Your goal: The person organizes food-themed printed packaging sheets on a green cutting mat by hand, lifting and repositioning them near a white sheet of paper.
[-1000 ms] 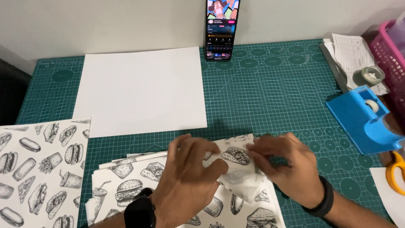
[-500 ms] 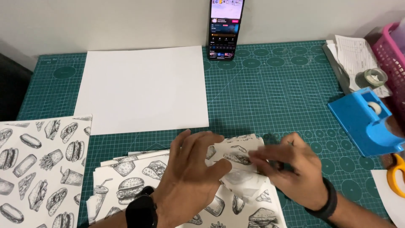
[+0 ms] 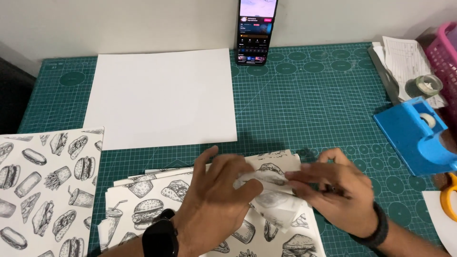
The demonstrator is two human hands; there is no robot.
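Your two hands meet low in the middle of a green cutting mat point(image 3: 314, 104), working a small folded piece of printed paper point(image 3: 273, 178). Your left hand point(image 3: 216, 202) lies palm down with the fingers spread and curled lightly; its thumb and forefinger pinch the left end of the fold. Your right hand point(image 3: 340, 192) is half closed, fingertips pressing the right end of the same fold. Neither hand is a full fist; both have hold of the paper.

Compared with a second ago, your hands have drawn a little closer together and the fold between them looks tighter and narrower, with less of the burger drawing showing. Your right fingers have slid inward along the edge. That suggests the crease is being pressed down rather than opened.

The folded piece rests on a stack of sheets point(image 3: 157, 200) printed with black-and-white fast-food drawings, near the mat's front edge. Another printed sheet point(image 3: 45, 185) lies at the far left. A blank white sheet point(image 3: 162, 95) lies beyond your hands, untouched. A phone point(image 3: 256, 31) stands propped against the wall, screen lit. To the right sit a blue tape dispenser point(image 3: 414, 133), a small roll of tape point(image 3: 426, 85), some papers point(image 3: 404, 54), a pink basket point(image 3: 442, 47), and yellow scissor handles point(image 3: 448, 195) at the edge.
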